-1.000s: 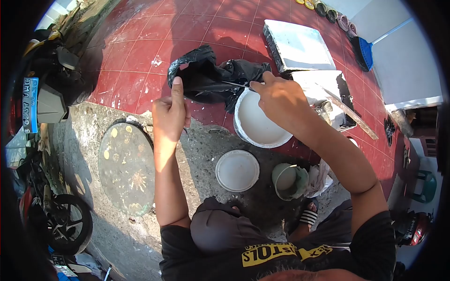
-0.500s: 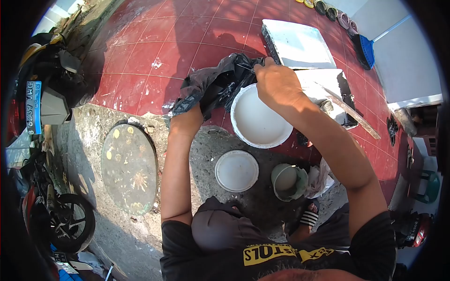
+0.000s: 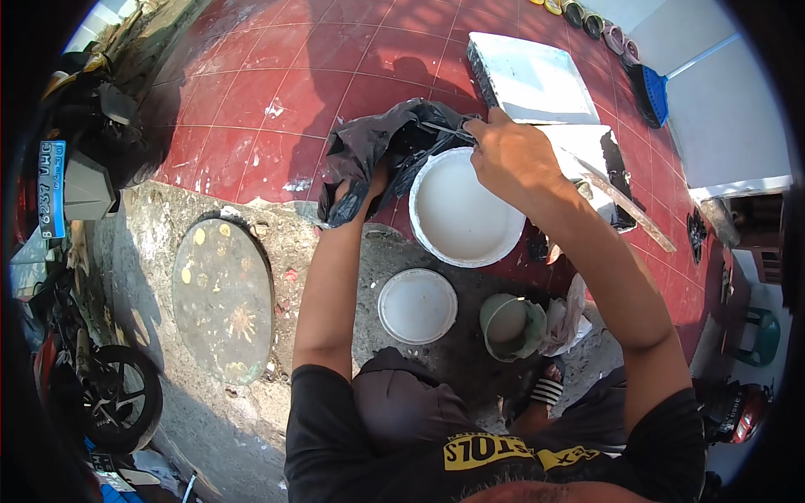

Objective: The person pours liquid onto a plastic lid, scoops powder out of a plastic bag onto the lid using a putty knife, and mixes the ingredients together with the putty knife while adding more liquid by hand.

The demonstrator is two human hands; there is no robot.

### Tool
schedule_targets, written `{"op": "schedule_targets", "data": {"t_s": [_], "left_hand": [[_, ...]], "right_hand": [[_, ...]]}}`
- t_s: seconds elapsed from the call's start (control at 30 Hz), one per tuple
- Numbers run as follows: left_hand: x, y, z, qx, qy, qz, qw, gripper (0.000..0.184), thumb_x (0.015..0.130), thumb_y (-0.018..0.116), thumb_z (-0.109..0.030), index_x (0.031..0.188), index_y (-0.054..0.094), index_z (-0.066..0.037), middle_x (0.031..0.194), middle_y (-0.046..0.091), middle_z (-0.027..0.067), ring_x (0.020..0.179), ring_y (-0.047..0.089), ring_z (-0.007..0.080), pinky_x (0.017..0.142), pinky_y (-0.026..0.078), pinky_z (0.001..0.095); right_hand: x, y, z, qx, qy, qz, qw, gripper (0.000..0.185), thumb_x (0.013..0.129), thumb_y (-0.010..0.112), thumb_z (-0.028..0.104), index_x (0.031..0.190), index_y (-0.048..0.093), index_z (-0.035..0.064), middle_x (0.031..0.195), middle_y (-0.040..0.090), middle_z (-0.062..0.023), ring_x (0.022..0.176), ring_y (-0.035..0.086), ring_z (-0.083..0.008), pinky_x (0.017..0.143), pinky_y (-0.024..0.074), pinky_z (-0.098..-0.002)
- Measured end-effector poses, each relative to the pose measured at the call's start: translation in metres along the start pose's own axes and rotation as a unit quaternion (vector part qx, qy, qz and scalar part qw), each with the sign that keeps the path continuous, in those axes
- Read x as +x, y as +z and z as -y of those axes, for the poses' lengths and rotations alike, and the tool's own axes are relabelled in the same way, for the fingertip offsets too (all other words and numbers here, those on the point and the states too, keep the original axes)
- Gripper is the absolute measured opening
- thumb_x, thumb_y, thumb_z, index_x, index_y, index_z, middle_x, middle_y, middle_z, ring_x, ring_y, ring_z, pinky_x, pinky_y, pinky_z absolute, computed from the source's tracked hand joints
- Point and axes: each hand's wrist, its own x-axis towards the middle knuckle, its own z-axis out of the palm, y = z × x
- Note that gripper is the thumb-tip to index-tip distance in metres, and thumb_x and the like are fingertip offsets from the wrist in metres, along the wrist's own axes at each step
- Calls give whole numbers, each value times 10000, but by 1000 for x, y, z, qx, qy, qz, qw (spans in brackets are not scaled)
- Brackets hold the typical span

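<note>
A crumpled black plastic bag (image 3: pixel 356 147) is stretched between my hands, above the red tiles. My left hand (image 3: pixel 369 189) grips its near-left side, with the plastic covering most of the fingers. At the bag's right edge my right hand (image 3: pixel 507 151) is closed on the plastic, and a thin pale strip, its kind unclear, runs left from the fingers. Right beside the bag, under my right forearm, stands a white bucket (image 3: pixel 465 210) filled with whitish liquid. Closer to me are a round white lid (image 3: pixel 418 306) and a small grey-green pail (image 3: pixel 512 327) with pale residue inside.
White rectangular boards (image 3: pixel 537 80) lie on the tiles (image 3: pixel 251 101), with a wooden stick (image 3: pixel 629 197) across one. A grey oval slab (image 3: pixel 224 302) rests on the concrete at left. Motorbikes (image 3: pixel 122 398) stand at far left. A blue broom (image 3: pixel 652 92) leans against the wall.
My left hand has moved up and right, further into the folds of the bag. My right hand has shifted slightly right with the bag's edge. The view has turned a little.
</note>
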Motion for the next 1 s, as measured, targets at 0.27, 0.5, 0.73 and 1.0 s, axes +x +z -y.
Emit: {"op": "schedule_targets", "data": {"t_s": [0.27,0.5,0.73,1.0], "left_hand": [[27,-21,-33,-176,-84,-45,980,346,910,611,-250,1228,663,-126,1148,686,169,1145,612,357,1019,449,443],[21,23,-16,-159,-58,-102,980,406,829,712,-233,1219,674,-128,1185,683,151,1162,609,348,1017,462,437],[10,78,11,-62,-8,107,992,565,1035,353,-296,1543,288,-58,1595,318,136,1493,262,254,1233,196,382],[13,-35,-30,-145,-162,19,976,287,910,617,-196,1165,553,-79,1081,655,232,1022,634,438,869,504,515]], "right_hand": [[-2,-4,-6,27,23,1,999,363,882,542,125,1225,629,45,1162,601,-204,1031,655,-364,898,520,-459],[-7,-2,-13,46,23,-17,999,344,894,533,134,1209,640,46,1119,607,-199,1014,659,-364,878,526,-463],[-7,4,-14,53,13,-38,998,327,890,551,143,1186,651,46,1084,614,-205,975,665,-367,863,529,-470],[-8,5,-15,80,16,-74,994,306,881,609,160,1167,665,66,1042,631,-201,949,656,-387,858,522,-473]]}}
